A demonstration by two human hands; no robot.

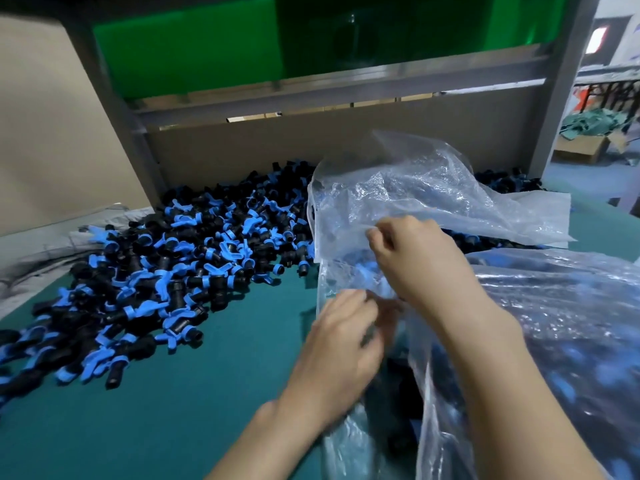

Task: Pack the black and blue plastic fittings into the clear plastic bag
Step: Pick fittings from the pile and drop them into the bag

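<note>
1. Green table (225,393): fittings (156,271) piled left, bag (433,195) just right of the pile.
2. Right hand (419,258) pinches bag film. Left hand (343,344) curls at the bag edge; blurred, can't tell what it holds.
3. Best practice: spread the mouth wide and keep it low beside the pile before scooping.

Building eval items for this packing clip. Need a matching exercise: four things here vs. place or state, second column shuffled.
1 pile of black and blue fittings
2 right hand
3 green panel
4 cardboard box

A top of the view
B far right background
C loose on the teal table, left of the clear plastic bag
D pinches the clear plastic bag's film

Pairs: 1-C, 2-D, 3-A, 4-B
</note>
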